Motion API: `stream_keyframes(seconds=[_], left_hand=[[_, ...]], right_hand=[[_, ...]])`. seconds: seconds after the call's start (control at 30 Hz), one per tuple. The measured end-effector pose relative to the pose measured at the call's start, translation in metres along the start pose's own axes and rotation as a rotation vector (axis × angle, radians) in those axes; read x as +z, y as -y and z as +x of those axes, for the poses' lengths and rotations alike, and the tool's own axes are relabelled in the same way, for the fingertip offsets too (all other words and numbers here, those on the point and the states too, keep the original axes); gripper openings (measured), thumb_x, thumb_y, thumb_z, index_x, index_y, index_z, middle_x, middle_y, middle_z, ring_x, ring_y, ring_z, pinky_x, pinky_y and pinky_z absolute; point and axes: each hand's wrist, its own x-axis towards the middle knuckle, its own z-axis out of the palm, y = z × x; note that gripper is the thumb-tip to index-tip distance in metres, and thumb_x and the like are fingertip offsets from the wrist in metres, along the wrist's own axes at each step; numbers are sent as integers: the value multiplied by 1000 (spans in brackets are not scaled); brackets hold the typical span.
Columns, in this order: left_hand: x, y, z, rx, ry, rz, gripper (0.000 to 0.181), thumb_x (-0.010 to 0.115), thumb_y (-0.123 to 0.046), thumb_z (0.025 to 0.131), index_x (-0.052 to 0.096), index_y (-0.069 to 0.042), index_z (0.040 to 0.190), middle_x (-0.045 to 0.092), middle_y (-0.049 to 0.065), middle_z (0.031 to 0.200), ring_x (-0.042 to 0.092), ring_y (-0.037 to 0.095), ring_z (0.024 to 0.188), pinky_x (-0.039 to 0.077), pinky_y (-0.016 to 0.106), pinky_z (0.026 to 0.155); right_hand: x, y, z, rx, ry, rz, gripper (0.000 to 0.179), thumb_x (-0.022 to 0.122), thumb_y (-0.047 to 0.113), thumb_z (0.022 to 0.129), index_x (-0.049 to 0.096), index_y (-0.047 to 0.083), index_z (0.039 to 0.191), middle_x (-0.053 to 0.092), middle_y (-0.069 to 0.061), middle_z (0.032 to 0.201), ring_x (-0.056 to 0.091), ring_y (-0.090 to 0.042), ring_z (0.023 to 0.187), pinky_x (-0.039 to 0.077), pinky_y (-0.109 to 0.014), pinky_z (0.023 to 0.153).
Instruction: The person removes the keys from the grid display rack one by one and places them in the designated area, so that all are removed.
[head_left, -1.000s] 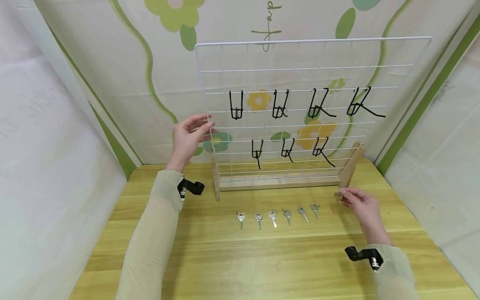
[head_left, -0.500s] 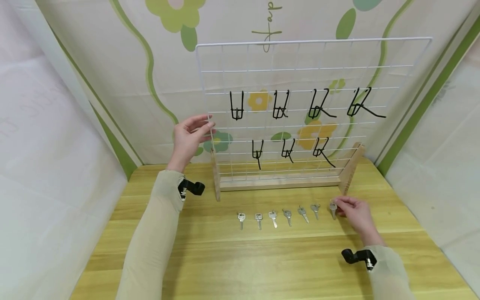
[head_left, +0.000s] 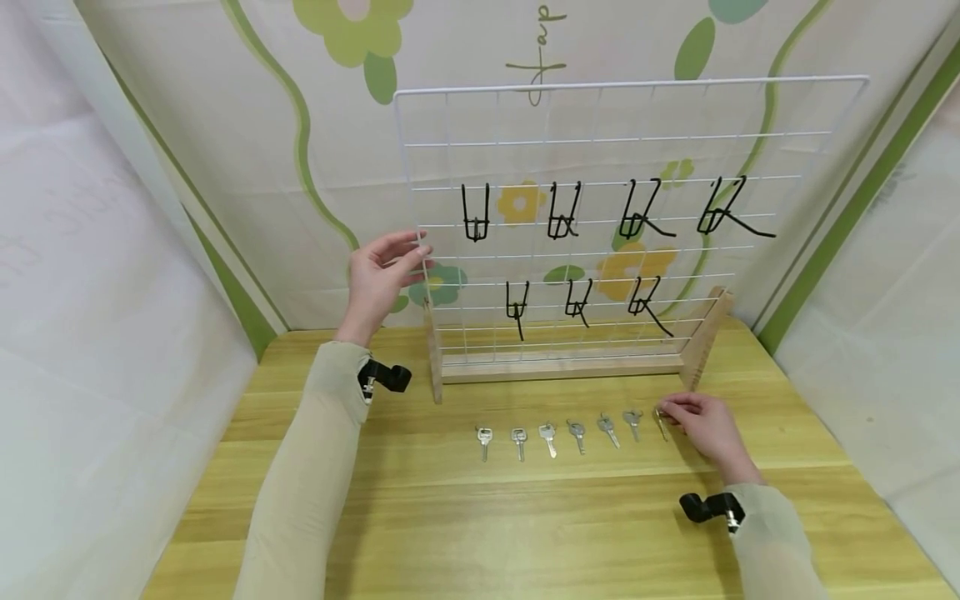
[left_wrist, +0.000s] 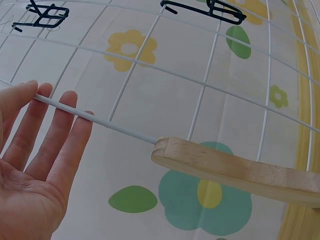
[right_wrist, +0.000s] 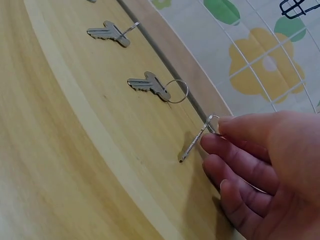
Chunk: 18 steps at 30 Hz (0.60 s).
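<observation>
At the left side of a white wire grid rack (head_left: 570,85), my left hand (head_left: 377,275) holds the edge wire between thumb and fingers. The left wrist view shows the fingertips (left_wrist: 67,97) against that wire. Down by the rack's right foot, my right hand (head_left: 705,423) pinches a silver key (head_left: 662,423) by its small ring. In the right wrist view this key (right_wrist: 192,145) hangs tilted, close to the wood. To its left, several keys with rings lie in a row, the nearest one (head_left: 633,423) just beside it.
Black wire hooks hang on the grid in two rows, including an upper right hook (head_left: 720,208) and a lower left hook (head_left: 516,308). The rack's wooden base (head_left: 562,367) stands on the wooden table (head_left: 525,533). Flowered cloth (head_left: 225,167) surrounds the table.
My right hand has moved left and a little down with the key, closer to the row. The key now turns its thin edge to the head view. My left hand stays put.
</observation>
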Motion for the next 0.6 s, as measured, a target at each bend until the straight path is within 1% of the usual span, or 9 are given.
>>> stream_keyframes(seconds=[0.33,0.6], left_hand=[[0,0,0,6,-1,5,24,77,-16,94,75,-9,117,75,13,107,75,25,89,63,37,79],[0,1,0,2,-2,5,25,77,-16,94,75,-9,117,74,13,108,75,27,90,63,37,79]], right_hand=[[1,-2,2,-53,-19,-123,33,66,28,103,73,-2,114,74,-15,105,67,-19,88,57,-21,68],[5,0,3,-91,-40,-205,29,67,27,102,75,0,109,73,-15,103,66,-21,88,54,-22,67]])
